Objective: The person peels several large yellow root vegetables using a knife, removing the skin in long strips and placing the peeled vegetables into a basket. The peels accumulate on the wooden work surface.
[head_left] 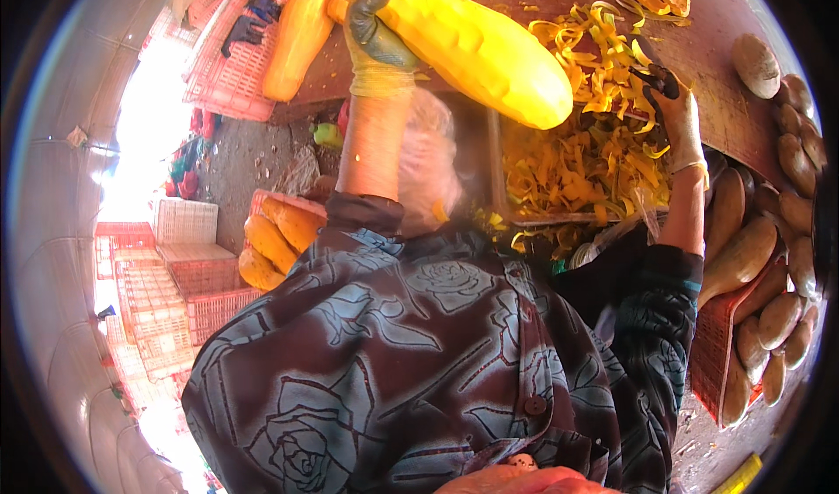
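Note:
My left hand [377, 35], in a glove with a dark coated palm, grips a long peeled yellow squash [489, 44] round its narrower part. The squash lies slantwise, its thick end to the right over a heap of peel. To the right, my right hand [675, 114], gloved too with dark fingertips, is at the edge of the yellow peel strips [603, 66]. Its fingers are curled; whatever they hold, if anything, cannot be made out. Another peeled squash [299, 39] lies left of my left hand.
A tray [495, 157] full of peelings sits before me on the brown tabletop [721, 114]. Unpeeled tan squashes [738, 253] fill a red crate [712, 354] at right. Pink crates [229, 79] stand at left, some stacked [153, 310]; peeled squashes [273, 240] lie in one nearby.

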